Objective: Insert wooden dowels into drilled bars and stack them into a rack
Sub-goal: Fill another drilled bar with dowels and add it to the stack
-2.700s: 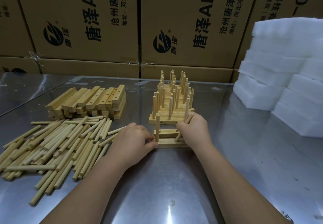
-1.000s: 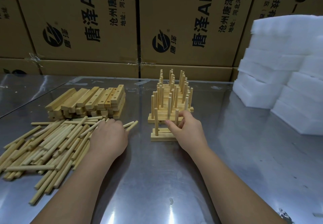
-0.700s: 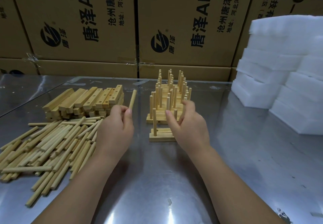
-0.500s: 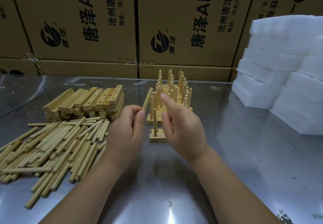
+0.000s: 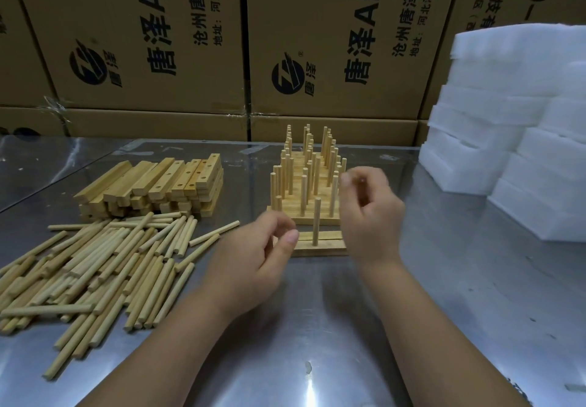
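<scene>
A drilled bar (image 5: 320,249) lies on the steel table in front of the finished rack (image 5: 306,181) of bars and upright dowels. One dowel (image 5: 315,221) stands in the bar's middle. Another dowel (image 5: 278,204) rises behind my left hand (image 5: 253,257), which hovers over the bar's left end with loosely curled fingers and holds nothing. My right hand (image 5: 369,213) is blurred above the bar's right end. Its fingers pinch together around a dowel that the hand almost wholly hides.
Loose dowels (image 5: 95,264) lie in a heap at the left, with a stack of drilled bars (image 5: 158,184) behind them. White foam blocks (image 5: 520,140) are piled at the right. Cardboard boxes (image 5: 333,41) wall off the back.
My left hand picked a dowel from the heap, carried it to the right hand and let it go. My right hand left the bar, rose and took the dowel.
</scene>
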